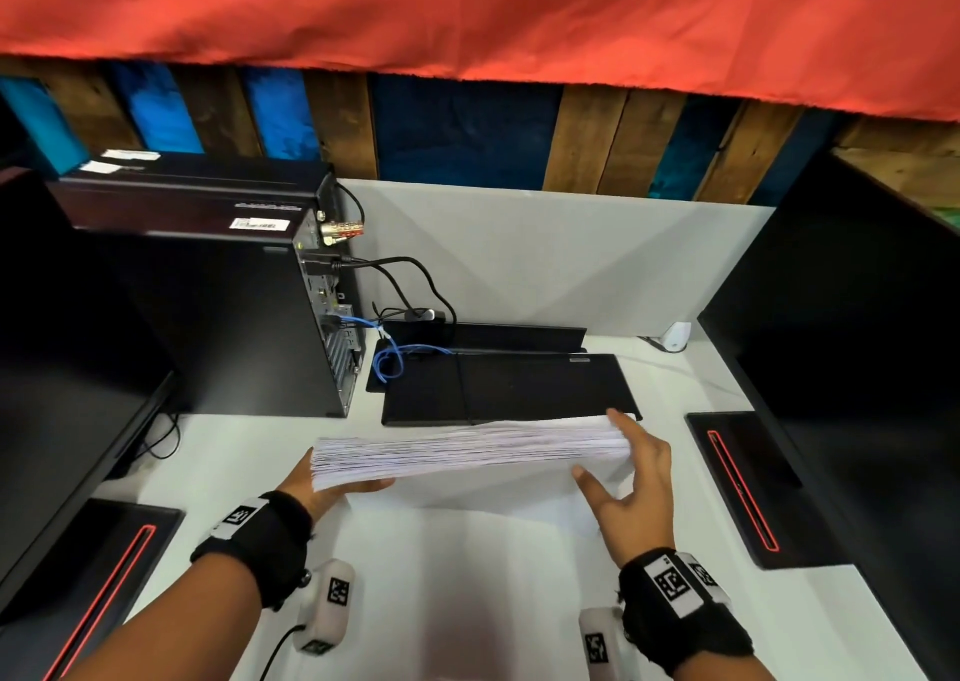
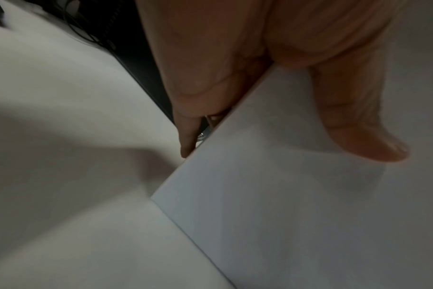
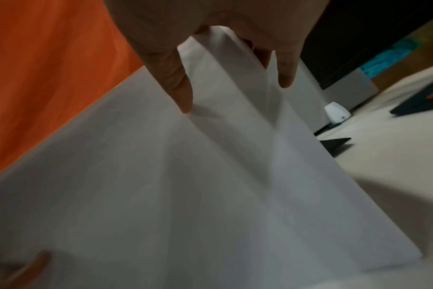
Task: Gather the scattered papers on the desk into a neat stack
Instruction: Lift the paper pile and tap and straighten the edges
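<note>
A thick stack of white papers (image 1: 467, 451) stands on its long edge on the white desk (image 1: 223, 462), its top edge slightly fanned. My left hand (image 1: 322, 493) grips the stack's left end. In the left wrist view the left hand (image 2: 272, 127) has its thumb on the near face of the stack (image 2: 284, 205) and its fingers behind. My right hand (image 1: 602, 446) holds the right end. The right wrist view shows the right hand (image 3: 235, 93) with thumb and fingers straddling the edge of the stack (image 3: 210, 176).
A black PC tower (image 1: 234, 316) with cables (image 1: 395, 358) stands at the back left. A flat black device (image 1: 509, 389) lies just behind the stack. Dark monitors flank me at left (image 1: 62, 394) and right (image 1: 857, 368), their bases (image 1: 748, 483) on the desk.
</note>
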Demonstrator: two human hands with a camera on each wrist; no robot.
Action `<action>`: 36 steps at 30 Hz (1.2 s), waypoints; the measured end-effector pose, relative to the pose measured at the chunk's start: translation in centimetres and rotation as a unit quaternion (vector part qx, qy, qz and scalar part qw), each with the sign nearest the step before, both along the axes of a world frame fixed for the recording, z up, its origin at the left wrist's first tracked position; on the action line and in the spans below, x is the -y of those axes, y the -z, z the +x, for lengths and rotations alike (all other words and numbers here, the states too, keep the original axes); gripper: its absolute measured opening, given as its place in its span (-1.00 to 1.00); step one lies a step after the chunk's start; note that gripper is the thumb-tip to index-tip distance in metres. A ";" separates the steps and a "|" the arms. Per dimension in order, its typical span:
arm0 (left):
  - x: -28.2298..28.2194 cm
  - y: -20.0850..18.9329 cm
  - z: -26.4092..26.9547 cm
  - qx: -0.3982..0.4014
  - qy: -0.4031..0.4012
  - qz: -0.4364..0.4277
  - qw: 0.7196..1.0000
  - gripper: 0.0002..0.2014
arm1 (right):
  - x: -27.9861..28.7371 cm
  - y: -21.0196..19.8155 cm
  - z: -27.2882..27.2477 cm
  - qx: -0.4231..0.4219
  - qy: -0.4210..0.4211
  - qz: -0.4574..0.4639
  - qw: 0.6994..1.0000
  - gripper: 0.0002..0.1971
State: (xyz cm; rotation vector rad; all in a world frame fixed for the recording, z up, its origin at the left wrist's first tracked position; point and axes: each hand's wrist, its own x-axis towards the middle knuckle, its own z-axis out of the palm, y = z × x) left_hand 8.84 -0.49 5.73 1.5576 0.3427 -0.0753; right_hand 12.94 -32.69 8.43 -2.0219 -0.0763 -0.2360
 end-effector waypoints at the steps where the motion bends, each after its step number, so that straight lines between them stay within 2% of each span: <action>1: 0.0 0.0 0.0 0.000 0.005 0.000 1.000 -0.61 | 0.1 0.1 0.2 0.001 0.011 0.021 1.000 -0.22; 4: 0.0 -0.3 -0.1 -0.009 0.009 0.003 1.000 -0.63 | -0.5 0.1 0.2 0.010 0.001 0.029 1.000 -0.05; 6: -0.2 -0.1 0.0 -0.009 0.008 0.005 1.000 -0.68 | -0.5 0.4 0.2 -0.006 0.012 0.084 0.996 0.06; 8: -0.3 0.1 0.0 -0.013 -0.001 0.018 1.000 -0.67 | -0.1 0.9 0.5 -0.058 0.036 0.161 0.985 0.09; 9: -0.5 0.3 0.0 -0.015 -0.006 0.021 1.000 -0.66 | 0.3 1.4 0.8 -0.091 0.040 0.193 0.976 0.05; 10: -0.5 0.3 0.1 -0.018 -0.009 0.024 1.000 -0.66 | 0.6 1.6 1.1 -0.124 0.030 0.212 0.969 -0.08; 12: -0.5 0.4 0.0 -0.019 -0.010 0.028 0.999 -0.67 | 1.2 1.8 1.7 -0.179 0.012 0.184 0.966 -0.57; 13: -0.4 0.3 0.0 -0.018 -0.009 0.030 0.999 -0.68 | 1.3 1.9 1.8 -0.195 0.003 0.160 0.968 -0.69; 14: -0.4 0.3 0.0 -0.016 -0.013 0.034 0.999 -0.67 | 1.4 1.9 1.9 -0.199 -0.007 0.150 0.968 -0.73; 17: -0.1 -0.1 0.0 -0.008 -0.038 0.039 0.999 -0.63 | 1.3 1.6 2.0 -0.178 -0.007 0.120 0.977 -0.71; 20: -0.1 -0.9 0.2 -0.003 -0.075 0.008 0.997 -0.71 | 1.1 0.5 2.0 -0.162 -0.005 0.160 0.974 -0.72; 23: -0.7 -1.3 0.2 0.003 -0.067 0.015 0.998 -0.70 | 1.1 -0.3 2.2 -0.155 -0.013 0.185 0.970 -0.75; 26: -0.4 -1.0 0.2 0.002 -0.034 0.066 0.997 -0.65 | 0.8 0.2 2.5 -0.180 -0.004 0.157 0.971 -0.77; 28: -0.1 -1.2 0.4 0.008 -0.069 0.056 0.996 -0.71 | 0.2 0.0 2.8 -0.175 0.020 0.142 0.974 -0.80; 32: 0.6 -3.7 0.9 0.055 -0.143 0.023 0.988 -0.67 | -0.8 -2.0 2.8 -0.087 0.047 0.178 0.979 -0.77; 36: 2.3 -5.3 0.6 0.119 -0.187 0.050 0.974 -0.78 | -2.1 -3.3 1.0 -0.009 0.006 0.183 0.983 -0.78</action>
